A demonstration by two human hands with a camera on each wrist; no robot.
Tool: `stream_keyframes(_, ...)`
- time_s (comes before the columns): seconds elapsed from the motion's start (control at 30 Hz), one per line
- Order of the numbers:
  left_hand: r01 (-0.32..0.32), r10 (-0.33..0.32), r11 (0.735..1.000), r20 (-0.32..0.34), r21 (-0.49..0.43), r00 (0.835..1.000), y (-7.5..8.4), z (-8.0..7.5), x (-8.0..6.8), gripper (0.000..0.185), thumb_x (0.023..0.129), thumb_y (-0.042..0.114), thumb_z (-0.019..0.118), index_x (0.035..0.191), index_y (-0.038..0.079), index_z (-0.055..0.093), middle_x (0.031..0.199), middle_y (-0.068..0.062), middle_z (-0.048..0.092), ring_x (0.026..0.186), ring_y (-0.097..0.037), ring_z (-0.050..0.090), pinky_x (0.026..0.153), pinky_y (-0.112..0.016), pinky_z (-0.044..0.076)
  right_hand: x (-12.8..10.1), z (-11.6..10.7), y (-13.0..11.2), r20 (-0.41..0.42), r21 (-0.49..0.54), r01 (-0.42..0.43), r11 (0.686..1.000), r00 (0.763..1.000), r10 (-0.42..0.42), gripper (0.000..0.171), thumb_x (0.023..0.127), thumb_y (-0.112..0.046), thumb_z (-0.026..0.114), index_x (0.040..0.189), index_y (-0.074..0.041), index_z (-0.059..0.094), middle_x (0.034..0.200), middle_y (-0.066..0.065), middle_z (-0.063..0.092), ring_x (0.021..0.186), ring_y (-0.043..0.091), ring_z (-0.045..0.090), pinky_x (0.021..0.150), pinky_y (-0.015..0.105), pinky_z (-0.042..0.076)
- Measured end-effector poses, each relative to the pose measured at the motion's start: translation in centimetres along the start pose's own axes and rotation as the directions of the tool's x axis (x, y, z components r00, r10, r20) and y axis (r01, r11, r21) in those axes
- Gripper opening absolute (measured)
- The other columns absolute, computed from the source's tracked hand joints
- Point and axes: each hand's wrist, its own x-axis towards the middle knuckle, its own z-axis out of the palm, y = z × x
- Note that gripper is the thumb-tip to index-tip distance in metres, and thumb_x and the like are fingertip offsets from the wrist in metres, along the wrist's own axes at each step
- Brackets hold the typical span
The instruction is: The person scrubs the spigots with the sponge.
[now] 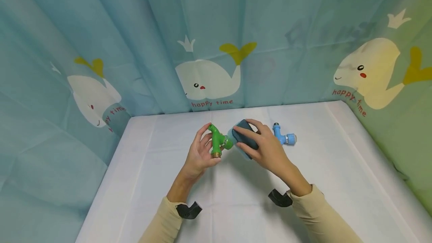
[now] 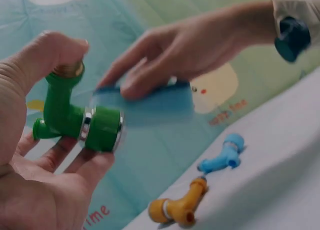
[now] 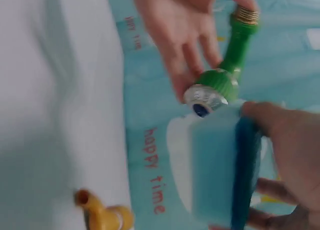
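Observation:
My left hand (image 1: 197, 156) holds a green tap (image 1: 216, 141) up above the table. Its thumb presses the brass threaded end, and the fingers support the spout side and knob, as the left wrist view shows. In my right hand (image 1: 271, 151) is a sponge (image 1: 245, 136), light blue with a darker blue layer, pinched between thumb and fingers. The sponge's light side (image 3: 215, 165) faces the tap's knob (image 3: 207, 92) at very close range; blur hides whether they touch.
A blue tap (image 1: 290, 139) lies on the white-covered table (image 1: 162, 183), partly behind the right hand in the head view. An orange tap (image 2: 172, 210) lies near it in the left wrist view. A whale-print curtain (image 1: 209, 18) stands along the table's back and sides.

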Motion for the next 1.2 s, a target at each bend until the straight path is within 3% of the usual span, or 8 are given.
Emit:
stream_keyframes(0.17, 0.001, -0.001, 1.0, 0.018, -0.018, 1.0, 0.0, -0.1, -0.3, 0.117, 0.073, -0.002, 0.09, 0.161, 0.008, 0.013, 0.143, -0.015, 0.044, 0.126, -0.02, 0.053, 0.091, -0.026, 0.056, 0.2, -0.2, 0.0, 0.062, 0.111, -0.006, 0.994, 0.998, -0.001, 0.051, 0.09, -0.026, 0.081, 0.139, -0.022, 0.066, 0.146, 0.015, 0.052, 0.112, 0.03, 0.062, 0.082, 0.045, 0.06)
stream_keyframes(0.27, -0.013, 0.013, 1.0, 0.014, -0.024, 1.0, 0.1, 0.0, -0.2, 0.116, 0.073, -0.001, 0.089, 0.16, 0.008, 0.013, 0.144, -0.018, 0.043, 0.13, -0.021, 0.051, 0.102, -0.03, 0.052, 0.2, -0.2, 0.3, 0.044, 0.124, -0.047, 0.991, 0.998, 0.042, 0.05, 0.092, -0.02, 0.08, 0.139, -0.019, 0.065, 0.145, 0.017, 0.053, 0.122, 0.034, 0.059, 0.087, 0.05, 0.059)
stream_keyframes(0.37, -0.024, 0.024, 0.999, -0.006, -0.047, 1.0, 0.3, 0.2, -0.2, 0.116, 0.073, -0.003, 0.089, 0.159, 0.007, 0.012, 0.144, -0.019, 0.043, 0.135, -0.023, 0.049, 0.112, -0.037, 0.043, 0.0, 0.0, 0.4, 0.006, 0.257, -0.125, 0.958, 0.992, 0.128, 0.053, 0.092, -0.011, 0.078, 0.142, -0.015, 0.061, 0.142, 0.016, 0.055, 0.111, 0.032, 0.065, 0.083, 0.047, 0.061)
stream_keyframes(0.57, -0.047, 0.044, 0.992, -0.036, -0.119, 0.998, 1.1, 1.2, 0.0, 0.123, 0.069, 0.002, 0.094, 0.16, 0.008, 0.012, 0.147, -0.021, 0.04, 0.137, -0.027, 0.048, 0.113, -0.045, 0.041, -0.7, 1.4, 0.1, 0.117, 0.585, -0.299, 0.754, 0.951, 0.287, 0.05, 0.104, -0.013, 0.062, 0.152, -0.017, 0.047, 0.144, 0.013, 0.055, 0.106, 0.03, 0.067, 0.083, 0.035, 0.059)
stream_keyframes(0.8, -0.059, 0.055, 0.992, -0.038, -0.111, 0.998, 1.4, 1.5, 0.2, 0.119, 0.068, -0.004, 0.092, 0.159, 0.011, 0.016, 0.146, -0.02, 0.042, 0.137, -0.029, 0.047, 0.114, -0.044, 0.041, -1.0, 1.7, -0.1, 0.178, 0.719, -0.387, 0.577, 0.906, 0.385, 0.048, 0.109, -0.019, 0.052, 0.156, -0.022, 0.04, 0.15, 0.021, 0.047, 0.124, 0.044, 0.056, 0.094, 0.064, 0.052)
stream_keyframes(1.0, -0.068, 0.064, 0.993, -0.046, -0.092, 0.997, 1.0, 1.3, 0.4, 0.119, 0.066, -0.007, 0.092, 0.157, 0.013, 0.018, 0.148, -0.02, 0.04, 0.138, -0.029, 0.046, 0.114, -0.043, 0.041, -1.4, 2.2, -0.2, 0.285, 0.789, -0.456, 0.412, 0.865, 0.413, 0.046, 0.112, -0.026, 0.046, 0.156, -0.024, 0.034, 0.15, 0.02, 0.042, 0.123, 0.039, 0.05, 0.091, 0.045, 0.057)
stream_keyframes(1.1, -0.073, 0.069, 0.993, -0.044, -0.09, 0.997, 0.9, 1.1, 0.5, 0.117, 0.066, -0.017, 0.085, 0.157, 0.013, 0.018, 0.15, -0.023, 0.037, 0.141, -0.03, 0.043, 0.113, -0.042, 0.041, -1.3, 1.8, -0.3, 0.245, 0.824, -0.421, 0.379, 0.868, 0.432, 0.046, 0.112, -0.026, 0.044, 0.156, -0.022, 0.032, 0.149, 0.02, 0.04, 0.12, 0.039, 0.049, 0.088, 0.037, 0.057)
stream_keyframes(1.2, -0.083, 0.079, 0.992, -0.046, -0.093, 0.996, 1.0, 1.0, 0.5, 0.118, 0.066, -0.017, 0.083, 0.158, 0.011, 0.015, 0.15, -0.024, 0.036, 0.141, -0.03, 0.043, 0.114, -0.042, 0.041, -1.2, 1.9, -0.5, 0.275, 0.802, -0.446, 0.398, 0.866, 0.418, 0.046, 0.112, -0.027, 0.044, 0.157, -0.022, 0.032, 0.15, 0.021, 0.04, 0.12, 0.038, 0.05, 0.089, 0.037, 0.056)
